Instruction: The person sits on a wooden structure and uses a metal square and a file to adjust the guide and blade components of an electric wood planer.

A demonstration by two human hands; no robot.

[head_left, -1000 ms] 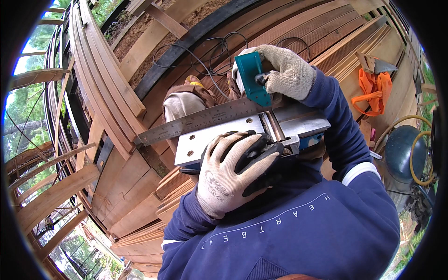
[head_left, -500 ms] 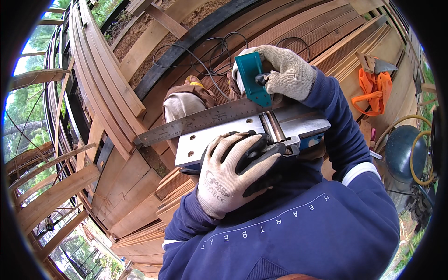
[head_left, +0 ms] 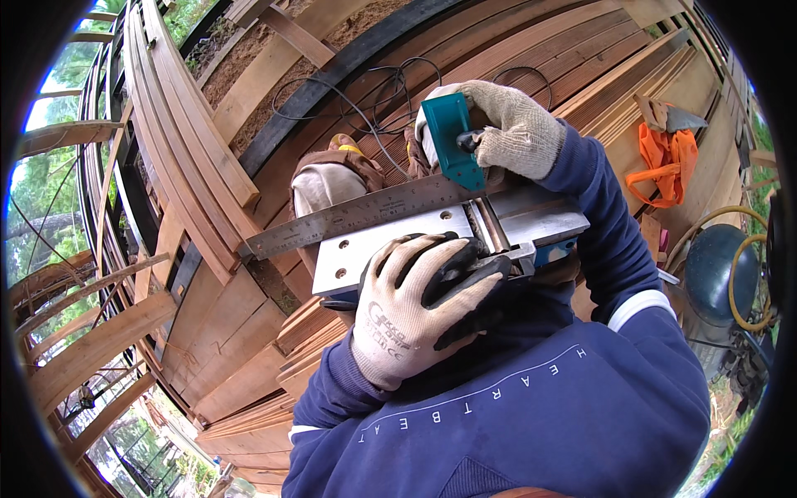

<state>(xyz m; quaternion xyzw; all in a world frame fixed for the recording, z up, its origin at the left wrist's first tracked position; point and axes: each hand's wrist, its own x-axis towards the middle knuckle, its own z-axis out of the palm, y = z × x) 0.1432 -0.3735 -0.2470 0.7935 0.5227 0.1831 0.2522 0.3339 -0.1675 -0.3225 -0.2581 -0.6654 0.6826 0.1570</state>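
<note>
An upturned electric planer (head_left: 390, 235) rests across my lap, its pale metal sole facing up and the cutter slot near the middle. My left hand (head_left: 413, 299), in a white and black glove, wraps over its near edge, fingers by the slot. A steel ruler (head_left: 349, 212) lies along the sole's far edge. My right hand (head_left: 519, 133), in a knitted glove, is closed on a teal bracket-like piece (head_left: 452, 137) with a black knob (head_left: 467, 141). That piece stands over the ruler's right end; whether they are joined I cannot tell.
Long boards (head_left: 178, 124) lie at left, with more grooved boards (head_left: 531, 54) beyond my knees. A black cable (head_left: 398, 83) is looped on them. To the right are an orange cloth bag (head_left: 664, 166), a trowel-like blade (head_left: 682, 118) and a dark round tank (head_left: 721, 274) with a yellow hose (head_left: 739, 290).
</note>
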